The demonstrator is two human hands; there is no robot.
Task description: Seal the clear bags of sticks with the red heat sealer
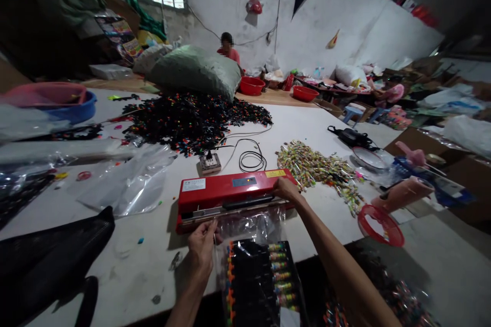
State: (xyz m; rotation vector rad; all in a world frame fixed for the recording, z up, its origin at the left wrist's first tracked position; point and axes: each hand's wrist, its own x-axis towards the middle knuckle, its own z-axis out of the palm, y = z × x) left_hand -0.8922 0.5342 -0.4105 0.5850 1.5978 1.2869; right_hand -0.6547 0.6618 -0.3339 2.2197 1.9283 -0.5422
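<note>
1. The left hand (201,250) is pinching the upper left edge of a clear plastic bag (251,229), thumb and fingers closing narrowly on the film, probably to keep its mouth flat and square to the machine just beyond those fingertips.
2. Right of the left fingers and nearer the wearer, the bag's filled part is appearing to reach past the near edge of the white table (146,265); its weight is likely tugging downward, which would explain why the pinch is sitting so high.
3. The bag is looking glossy and creased, see-through at the top. Below, black toy pieces (253,278) are lying in neat rows, showing orange ends on the left and multicoloured tubes on the right; a white card (289,317) is showing low down.
4. The right hand (286,190) is resting at the right end of the black handle (245,202), fingers bent; I cannot tell whether they are wrapping it or only bearing on it.
5. Between the 2 hands' fingertips, the red impulse sealer (233,193) is lying lengthwise across the bag's mouth, presumably so the whole width is meeting its strip.
6. Beyond the left fingers, a power socket box (210,162) is sitting behind the sealer, perhaps keeping its wiring clear of the hands. Beyond the right fingers, yellowish tubes (312,163) are lying heaped; farthest off, a black heap (192,117) is spreading.
</note>
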